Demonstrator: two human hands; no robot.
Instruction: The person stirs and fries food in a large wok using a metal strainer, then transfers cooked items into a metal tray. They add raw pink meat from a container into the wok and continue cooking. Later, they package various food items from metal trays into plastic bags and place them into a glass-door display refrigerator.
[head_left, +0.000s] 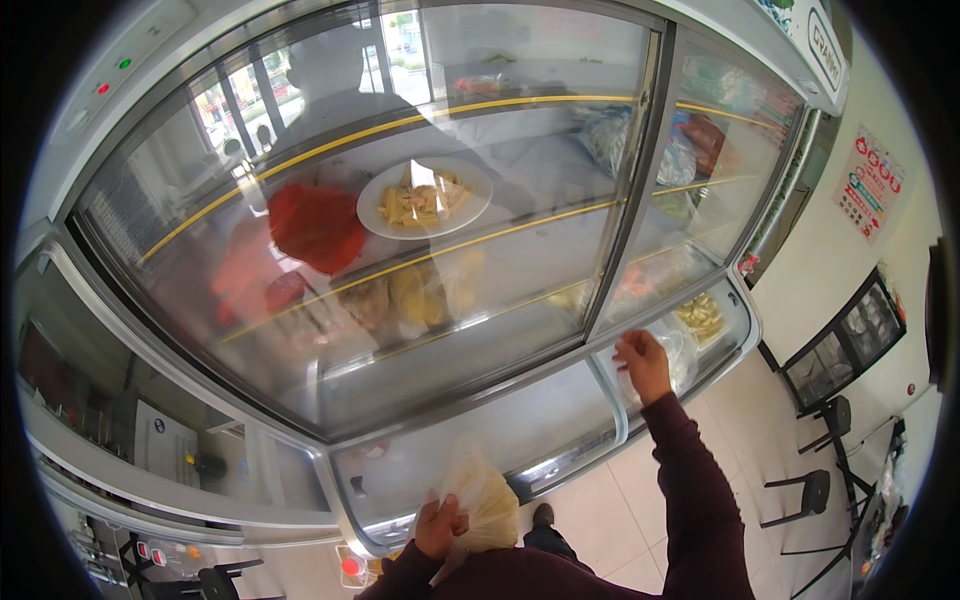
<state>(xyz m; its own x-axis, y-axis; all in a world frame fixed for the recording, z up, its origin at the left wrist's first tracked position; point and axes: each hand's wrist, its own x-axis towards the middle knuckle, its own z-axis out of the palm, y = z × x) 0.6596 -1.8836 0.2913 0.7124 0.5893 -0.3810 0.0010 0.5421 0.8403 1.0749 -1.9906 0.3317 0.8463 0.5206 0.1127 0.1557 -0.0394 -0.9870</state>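
Observation:
Near the bottom of the view, my left hand grips the gathered part of a clear plastic bag with pale yellow food in it. My right hand hangs over the right part of the lower chest compartment, its fingers loosely bent and nothing visible in them. Just left of it runs the pale edge of the sliding glass lid. Beneath the right hand are clear plastic bags and a heap of yellowish food in the chest.
Behind the sliding glass doors of the display fridge stand a white plate of food, a red bag and several other bags. Black stools stand on the tiled floor at right. A red-capped bottle is at lower left.

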